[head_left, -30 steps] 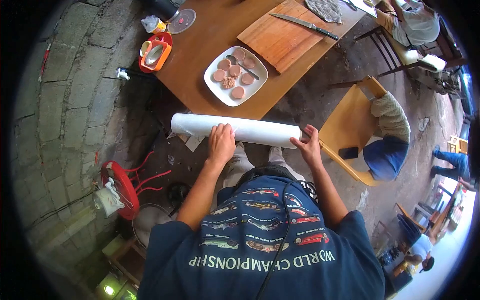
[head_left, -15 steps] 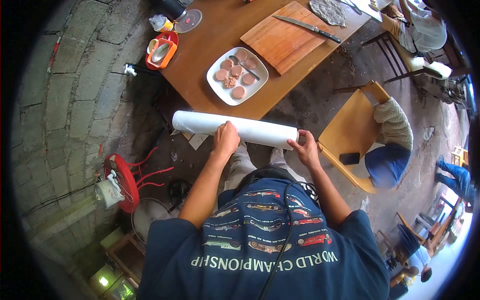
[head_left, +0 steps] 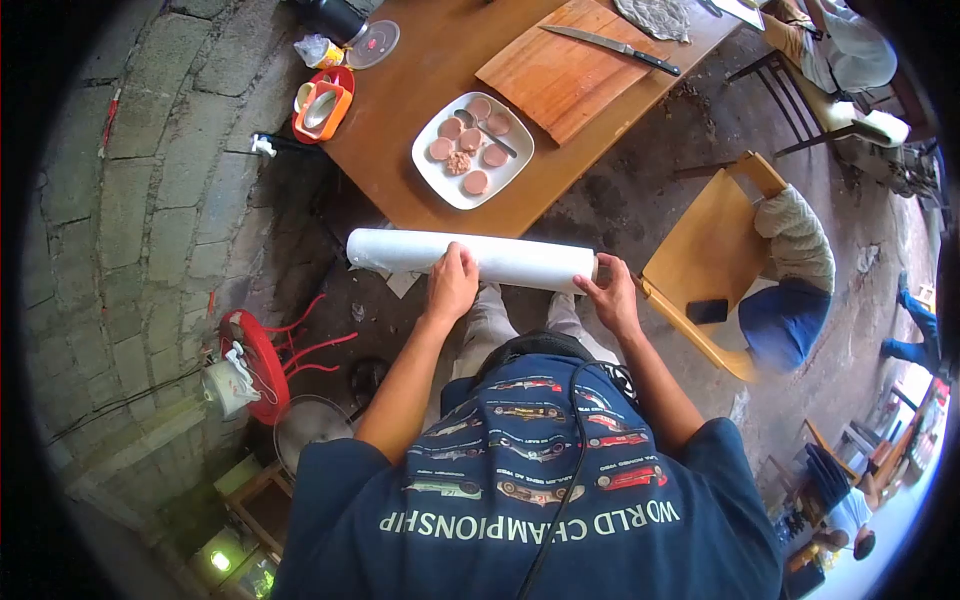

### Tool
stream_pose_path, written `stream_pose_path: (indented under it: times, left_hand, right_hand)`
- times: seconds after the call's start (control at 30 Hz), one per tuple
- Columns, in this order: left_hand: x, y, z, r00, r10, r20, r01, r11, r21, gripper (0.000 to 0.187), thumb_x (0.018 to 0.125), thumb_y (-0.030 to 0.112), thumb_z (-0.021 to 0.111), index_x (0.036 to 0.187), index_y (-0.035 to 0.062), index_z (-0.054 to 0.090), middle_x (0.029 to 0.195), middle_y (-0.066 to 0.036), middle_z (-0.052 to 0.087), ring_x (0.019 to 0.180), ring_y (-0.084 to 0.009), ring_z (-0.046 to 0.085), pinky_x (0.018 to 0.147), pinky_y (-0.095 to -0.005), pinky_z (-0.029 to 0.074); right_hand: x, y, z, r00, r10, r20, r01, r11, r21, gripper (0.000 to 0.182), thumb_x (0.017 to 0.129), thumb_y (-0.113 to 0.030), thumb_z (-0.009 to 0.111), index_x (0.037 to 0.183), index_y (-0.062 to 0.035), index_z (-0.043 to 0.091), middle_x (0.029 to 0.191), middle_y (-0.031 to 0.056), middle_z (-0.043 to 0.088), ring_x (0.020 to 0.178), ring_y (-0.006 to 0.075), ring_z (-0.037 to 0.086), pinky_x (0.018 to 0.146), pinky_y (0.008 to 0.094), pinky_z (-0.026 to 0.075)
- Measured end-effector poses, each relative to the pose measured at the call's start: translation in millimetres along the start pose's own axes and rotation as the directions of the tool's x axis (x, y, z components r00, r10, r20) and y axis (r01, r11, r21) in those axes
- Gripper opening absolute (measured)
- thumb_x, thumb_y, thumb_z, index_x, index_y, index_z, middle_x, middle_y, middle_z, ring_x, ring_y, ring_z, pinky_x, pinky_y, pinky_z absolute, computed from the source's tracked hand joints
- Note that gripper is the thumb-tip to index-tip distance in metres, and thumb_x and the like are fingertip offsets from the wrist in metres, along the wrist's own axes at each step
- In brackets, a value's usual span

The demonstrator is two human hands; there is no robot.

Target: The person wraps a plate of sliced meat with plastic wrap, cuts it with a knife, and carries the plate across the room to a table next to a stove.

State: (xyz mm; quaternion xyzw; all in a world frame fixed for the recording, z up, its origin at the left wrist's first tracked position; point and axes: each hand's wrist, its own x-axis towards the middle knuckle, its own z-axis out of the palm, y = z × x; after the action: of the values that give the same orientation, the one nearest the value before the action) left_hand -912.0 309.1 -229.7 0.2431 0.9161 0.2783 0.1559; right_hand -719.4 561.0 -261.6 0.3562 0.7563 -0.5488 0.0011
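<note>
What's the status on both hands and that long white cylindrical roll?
Left hand on roll, near its middle. Right hand holding right end. Brown wooden table just ahead.

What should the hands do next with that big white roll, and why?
I think the left hand might gently try to lift an edge of the white roll, because its fingers are bunched near the middle while the right hand steadies one end.

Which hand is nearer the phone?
Right: the right hand is left of the phone, on the roll at one end; the left hand is farther left, mid-roll.
</note>
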Motion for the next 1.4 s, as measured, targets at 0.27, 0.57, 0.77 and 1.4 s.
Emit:
stream_pose_path:
  times: [0.27,0.57,0.77,1.4]
  left_hand:
    - [25.8,14.2,20.3,0.969,-0.244,-0.026,0.243,0.97,-0.024,0.032,0.088,0.012,0.073,0.116,0.0018,0.062,0.092,-0.015,0.074,0.088,-0.0327,0.073,0.082,-0.0455,0.056]
    - [12.4,13.8,2.4,0.901,-0.416,0.124,0.421,0.907,-0.017,0.039,0.085,0.02,0.074,0.115,-0.0019,0.064,0.094,-0.02,0.074,0.093,-0.033,0.073,0.086,-0.0435,0.057]
    - [21.5,22.3,4.8,0.872,-0.449,0.193,0.423,0.891,0.161,0.033,0.087,0.03,0.078,0.1,0.0013,0.07,0.1,-0.025,0.074,0.102,-0.0436,0.071,0.093,-0.0501,0.055]
    - [38.0,30.6,26.9,0.872,-0.434,0.226,0.485,0.825,-0.29,0.044,0.085,0.015,0.075,0.123,-0.0015,0.059,0.091,-0.013,0.075,0.063,-0.0205,0.071,0.057,-0.0358,0.057]
  right_hand:
    - [0.8,-0.1,1.7,0.999,-0.041,-0.019,0.04,0.999,-0.004,0.068,0.086,-0.036,0.086,0.135,0.0028,0.058,0.128,0.0183,0.062,0.097,0.0291,0.071,0.087,0.0406,0.058]
    - [-8.7,-0.1,6.8,0.999,-0.029,-0.036,0.033,0.993,0.11,0.069,0.085,-0.031,0.088,0.137,0.0015,0.057,0.131,0.0174,0.06,0.099,0.0294,0.072,0.086,0.0399,0.059]
    - [-14.4,-4.7,5.1,0.997,-0.07,-0.042,0.074,0.993,0.092,0.066,0.085,-0.021,0.089,0.137,0.0007,0.056,0.133,0.0149,0.058,0.106,0.0263,0.07,0.09,0.037,0.06]
    - [-10.7,2.5,8.1,0.986,-0.145,-0.084,0.151,0.986,0.071,0.064,0.085,-0.021,0.088,0.137,0.0002,0.057,0.133,0.0162,0.057,0.106,0.0286,0.069,0.091,0.0382,0.06]
